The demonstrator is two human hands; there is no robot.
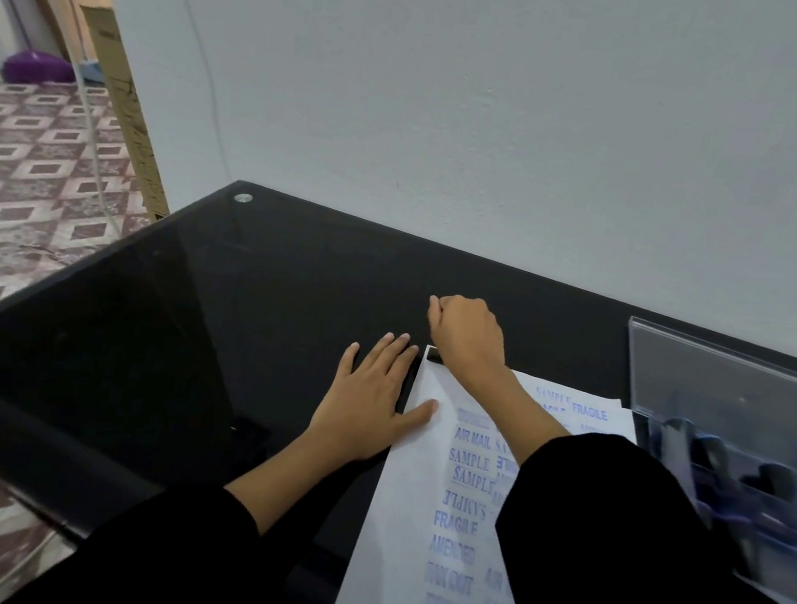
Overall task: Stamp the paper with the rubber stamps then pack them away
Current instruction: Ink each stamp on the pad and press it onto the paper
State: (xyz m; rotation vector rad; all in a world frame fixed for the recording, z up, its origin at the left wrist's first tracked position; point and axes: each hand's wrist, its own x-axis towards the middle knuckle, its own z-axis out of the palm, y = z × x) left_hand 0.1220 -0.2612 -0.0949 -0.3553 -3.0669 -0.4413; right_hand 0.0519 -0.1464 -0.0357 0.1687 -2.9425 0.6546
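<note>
A white sheet of paper [408,508] lies on the black glass table [178,322], covered with several blue imprints such as AIR MAIL, SAMPLE and FRAGILE. My left hand [367,400] rests flat with fingers spread, thumb on the paper's left edge and fingers on the glass. My right hand [468,337] is closed in a fist over the sheet's far left corner. Under it shows the black base of a rubber stamp [433,356], touching the paper. The rest of the stamp is hidden by the hand.
A clear plastic box [731,399] stands at the right, with dark stamps [770,487] blurred inside it. A pale wall runs along the table's far edge. Left of the table is patterned floor and a leaning cardboard box [126,110].
</note>
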